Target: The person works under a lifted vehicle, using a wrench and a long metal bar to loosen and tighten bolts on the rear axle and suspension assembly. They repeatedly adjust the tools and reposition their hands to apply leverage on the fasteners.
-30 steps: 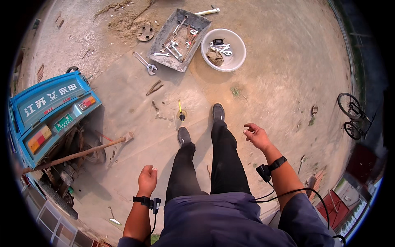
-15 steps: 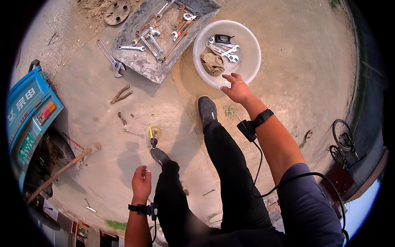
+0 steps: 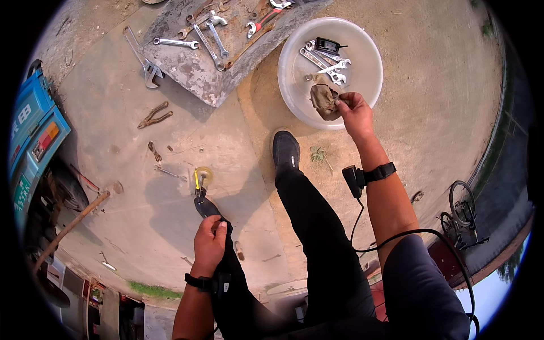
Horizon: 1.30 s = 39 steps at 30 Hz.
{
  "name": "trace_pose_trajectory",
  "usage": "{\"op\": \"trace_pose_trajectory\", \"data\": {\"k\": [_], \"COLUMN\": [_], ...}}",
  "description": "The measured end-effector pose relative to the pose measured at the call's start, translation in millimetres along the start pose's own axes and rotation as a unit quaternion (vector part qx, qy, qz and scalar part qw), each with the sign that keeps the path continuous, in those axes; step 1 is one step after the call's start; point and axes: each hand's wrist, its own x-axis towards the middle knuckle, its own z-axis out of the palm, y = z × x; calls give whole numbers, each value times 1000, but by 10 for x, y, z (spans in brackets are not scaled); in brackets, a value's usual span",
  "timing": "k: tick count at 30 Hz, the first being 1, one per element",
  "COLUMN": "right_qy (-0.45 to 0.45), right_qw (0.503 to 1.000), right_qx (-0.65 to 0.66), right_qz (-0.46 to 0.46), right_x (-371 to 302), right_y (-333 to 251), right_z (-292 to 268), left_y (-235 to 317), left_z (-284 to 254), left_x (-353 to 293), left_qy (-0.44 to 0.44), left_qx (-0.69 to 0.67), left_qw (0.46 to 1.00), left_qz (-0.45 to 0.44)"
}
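Note:
My right hand (image 3: 358, 116) pinches a crumpled brown cloth (image 3: 325, 101) at its right edge, over the near side of a round white plastic tub (image 3: 293, 107). Inside the tub lie several silver wrenches (image 3: 334, 71) and a small black object (image 3: 327, 46) whose kind I cannot tell. Over my left lower leg hangs my left hand (image 3: 209, 243), empty as far as I can see, its fingers loosely curled and the thumb a little apart.
A grey metal tray (image 3: 207, 85) with several wrenches stands left of the tub. On the ground lie an adjustable wrench (image 3: 148, 68), pliers (image 3: 154, 116) and a yellow-handled tool (image 3: 197, 178). A long-handled hammer (image 3: 73, 229) leans by a blue vehicle (image 3: 42, 124); a bicycle (image 3: 462, 209) is at right.
My right hand has taken hold of the brown cloth and shifted it right toward the tub's near rim. My left hand has moved up and slightly right. The view has shifted.

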Motion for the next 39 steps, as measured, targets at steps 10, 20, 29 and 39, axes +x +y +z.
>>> {"op": "trace_pose_trajectory", "data": {"k": [10,20,29,39], "right_qy": [-362,-392,-298,-299], "right_qw": [931,891,845,845], "right_qx": [7,197,320,337], "right_qz": [42,114,309,288], "right_x": [-2816,-3816,-4362,-4501], "right_y": [-1489,-2136,-2104,-1999], "right_z": [-675,119,426,582], "left_y": [1496,940,723,517], "left_z": [401,5,-359,-485], "left_x": [-1268,-1617,-2036,-2422], "left_qy": [-227,28,180,100], "left_qx": [-384,-433,3,-132], "left_qw": [892,900,946,955], "left_qz": [76,51,269,246]}}
